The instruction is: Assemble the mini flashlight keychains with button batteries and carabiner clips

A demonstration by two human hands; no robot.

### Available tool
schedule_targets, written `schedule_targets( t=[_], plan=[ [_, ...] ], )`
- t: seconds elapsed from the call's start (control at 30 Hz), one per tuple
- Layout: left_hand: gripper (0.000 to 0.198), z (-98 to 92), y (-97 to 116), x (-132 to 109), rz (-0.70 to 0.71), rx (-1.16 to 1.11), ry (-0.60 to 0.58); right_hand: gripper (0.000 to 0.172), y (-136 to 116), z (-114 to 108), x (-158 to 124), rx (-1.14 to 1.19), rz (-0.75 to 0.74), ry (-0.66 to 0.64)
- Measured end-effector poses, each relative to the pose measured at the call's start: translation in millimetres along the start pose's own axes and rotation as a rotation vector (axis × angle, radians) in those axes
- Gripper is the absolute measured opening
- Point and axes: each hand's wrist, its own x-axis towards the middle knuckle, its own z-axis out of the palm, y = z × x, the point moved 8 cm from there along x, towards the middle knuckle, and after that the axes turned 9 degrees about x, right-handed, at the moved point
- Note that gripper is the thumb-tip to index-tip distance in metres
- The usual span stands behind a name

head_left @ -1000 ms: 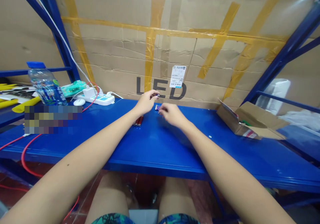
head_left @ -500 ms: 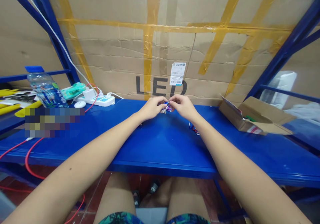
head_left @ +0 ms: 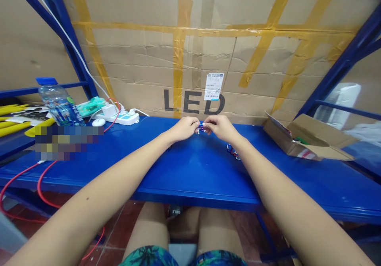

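Both hands meet over the back middle of the blue table [head_left: 190, 175]. Between their fingertips is a small bunch of shiny blue, red and silver metal clips [head_left: 201, 128], which look like little carabiners. My left hand [head_left: 185, 128] has its fingers curled and closed on the bunch from the left. From the right, my right hand [head_left: 220, 128] pinches the same bunch with thumb and fingers. A second group of red, blue and silver clips [head_left: 233, 152] lies on the table beside my right forearm, which partly hides it. The fingers cover most of the held clips.
At the left stand a water bottle [head_left: 61, 105], a white power strip [head_left: 125, 117] with plugs, and a white mouse-like object [head_left: 98, 122]. Red cables [head_left: 44, 182] hang over the front edge. An open cardboard box [head_left: 297, 139] sits right. A large LED carton [head_left: 143, 71] rises behind.
The camera view has shifted slightly. Both hands stay at the bunch of clips; my right fingers have changed position a little on it.
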Motion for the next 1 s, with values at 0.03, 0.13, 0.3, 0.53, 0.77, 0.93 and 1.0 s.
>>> schedule_targets(
  t=[0.03,0.13,0.3,0.53,0.77,0.93,1.0],
  plan=[
    [0.030,0.5,0,0,0.004,-0.009,0.001,0.012,1,1,0,-0.003,0.006,-0.006],
    [0.025,3.4,-1,-1,-0.009,-0.034,-0.013,0.014,1,2,-1,-0.035,0.008,-0.020],
    [0.013,6.8,-5,-2,-0.034,-0.066,-0.028,0.016,-2,2,-2,-0.140,-0.038,-0.053],
    [0.010,-0.2,0,-2,0.041,-0.103,0.050,0.015,-8,1,-3,-0.140,-0.064,-0.042],
    [0.006,-3.8,4,-2,0.065,-0.127,0.059,0.015,-7,4,-2,-0.065,-0.030,-0.066],
    [0.005,-0.7,-4,0,-0.010,-0.194,0.013,0.013,-5,2,-2,-0.060,-0.018,-0.067],
    [0.003,1.7,-7,1,-0.035,-0.247,0.006,0.013,-6,0,-2,-0.081,-0.023,-0.054]
  ],
)
